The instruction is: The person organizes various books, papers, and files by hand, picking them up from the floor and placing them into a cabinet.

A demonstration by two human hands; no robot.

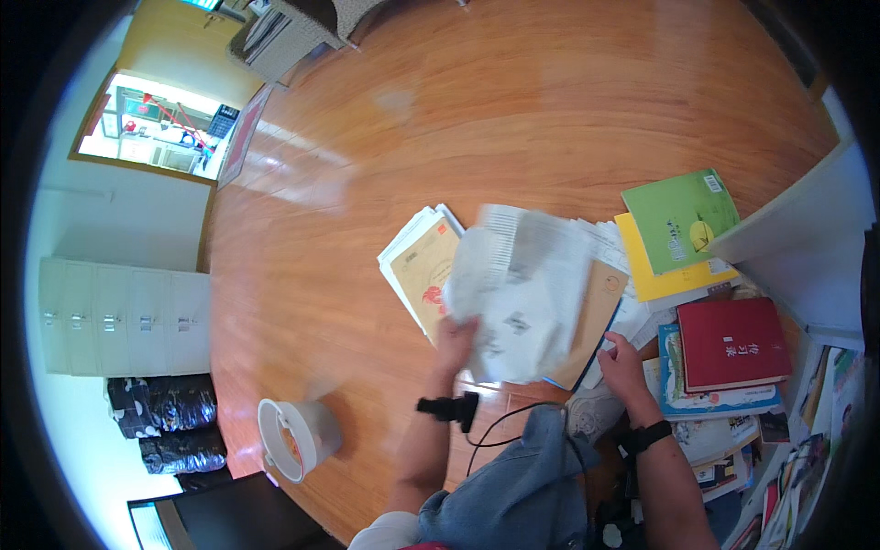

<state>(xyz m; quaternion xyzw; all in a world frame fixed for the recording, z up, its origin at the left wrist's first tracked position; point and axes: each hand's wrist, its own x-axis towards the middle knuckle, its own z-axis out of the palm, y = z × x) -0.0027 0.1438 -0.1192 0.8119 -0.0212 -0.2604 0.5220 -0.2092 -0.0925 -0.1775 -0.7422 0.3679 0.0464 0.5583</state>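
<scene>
My left hand (457, 342) grips the lower left edge of several white printed sheets (522, 295), blurred and held above the floor. To their left, a tan paper envelope or booklet (421, 271) lies on white papers. Partly under the sheets is another tan cover with a dark blue edge (608, 285). My right hand (619, 361) is just right of that edge, fingers bent; whether it touches the papers beneath cannot be told. Right of it, a red hardcover book (734, 344) tops a book stack. A green book (680, 220) lies on a yellow one (643, 265).
A white bucket (299, 440) stands on the wooden floor at lower left. An open-fronted shelf with books and magazines (790, 481) is at the right, beside a pale panel (804, 234). A black cable (495, 430) and a shoe (592, 412) are near my legs.
</scene>
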